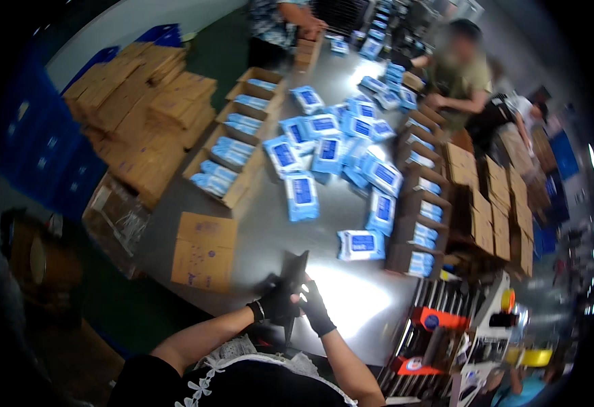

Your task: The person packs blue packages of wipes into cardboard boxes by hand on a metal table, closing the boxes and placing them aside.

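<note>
**Flat dark panel in hand, loose packs ahead: spot the ways this goes sideways**

So the flat dark panel is up on edge at the near side of the counter, right in front of the body. Looks like cardboard, but it's in shadow and nearly edge-on, so don't quote me. The right hand, in a black fingerless glove, has its fingers partly curled onto the panel, gripping it by the look of things. The left hand is on the other side, but its dark glove blends into the panel, so I can't tell how closed it is or how firm its hold is

My worries: if one side's grip is loose, the panel could twist or slip, maybe creasing. Swing it forward too far and the corner might bump the nearest blue-and-white pack, and that pile is loose enough to slide. The flat brown carton lies near the counter's left edge, so a wide left elbow could nudge it off. Also, glare on the metal right beside the right hand could make an edge easy to misjudge
</note>
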Available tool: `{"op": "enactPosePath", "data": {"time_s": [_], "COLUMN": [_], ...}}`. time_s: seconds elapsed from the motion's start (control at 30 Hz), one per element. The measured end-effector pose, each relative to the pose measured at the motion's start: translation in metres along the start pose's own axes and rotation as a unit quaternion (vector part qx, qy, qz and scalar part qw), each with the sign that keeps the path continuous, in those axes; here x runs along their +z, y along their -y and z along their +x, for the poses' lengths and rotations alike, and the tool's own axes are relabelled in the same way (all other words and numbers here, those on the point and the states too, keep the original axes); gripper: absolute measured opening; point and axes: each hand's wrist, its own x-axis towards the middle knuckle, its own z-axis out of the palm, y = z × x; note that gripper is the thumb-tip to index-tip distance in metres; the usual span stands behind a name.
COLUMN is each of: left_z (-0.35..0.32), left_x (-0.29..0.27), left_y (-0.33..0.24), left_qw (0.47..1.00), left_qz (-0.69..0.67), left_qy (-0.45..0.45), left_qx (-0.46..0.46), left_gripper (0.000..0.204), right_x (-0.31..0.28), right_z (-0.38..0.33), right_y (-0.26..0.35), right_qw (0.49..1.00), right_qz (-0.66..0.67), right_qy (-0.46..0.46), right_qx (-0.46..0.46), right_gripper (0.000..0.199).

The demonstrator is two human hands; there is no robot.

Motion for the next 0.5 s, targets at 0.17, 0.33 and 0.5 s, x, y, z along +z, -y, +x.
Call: {"op": "enactPosePath", "data": {"time_s": [0.17, 0.33, 0.5], "left_z": [0.002, -0.016, 0.055], "left_x": [0.021, 0.003, -0.011], "left_y": [0.004, -0.024, -0.036], "left_qw": [0.994, 0.898, 0.731], "left_qz": [0.051, 0.361, 0.61], "left_qy": [-0.094, -0.252, -0.241], "left_qx": [0.001, -0.006, 0.189], "left_gripper": [0.036, 0.03, 0.011], "right_x": [-0.05, -0.043, -0.039], "right_z": [-0.012, -0.045, -0.04], "right_y": [-0.02, 0.004, 0.013], "right_qw": [0.999, 0.815, 0.788], "right_qz": [-0.041, -0.342, -0.488], "right_qy": [-0.026, -0.363, -0.241], "right_qx": [-0.018, -0.296, -0.289], "right_gripper": [0.073, 0.054, 0.023]}}
